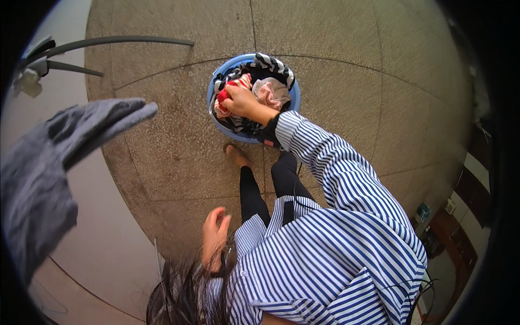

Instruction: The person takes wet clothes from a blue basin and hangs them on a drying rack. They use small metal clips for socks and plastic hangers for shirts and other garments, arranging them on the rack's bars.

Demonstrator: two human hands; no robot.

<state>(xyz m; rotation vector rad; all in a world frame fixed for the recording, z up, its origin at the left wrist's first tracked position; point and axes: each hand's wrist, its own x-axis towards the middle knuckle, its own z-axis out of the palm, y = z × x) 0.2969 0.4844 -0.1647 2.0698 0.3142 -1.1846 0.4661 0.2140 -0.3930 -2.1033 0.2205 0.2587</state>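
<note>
A round blue plastic basin (297, 99) full of clothes sits on the floor in front of my feet. My right hand (242, 100) reaches into it with the fingers closed on a red and cream striped cloth (245, 80). Beside that hand is a bunched pale pink cloth (271, 91). Black-and-white striped fabric (276, 66) hangs over the basin's far rim. Low by my left side, my left hand (215, 232) holds nothing, its fingers loosely bent and the thumb apart.
A grey garment (36, 162) hangs close on the left. Beyond it, dark curved-looking bars (122, 40) extend over the speckled floor (178, 162) from the pale wall side. At the lower right stands brown wooden furniture (453, 231). A thin cable (298, 191) runs down along my clothing.
</note>
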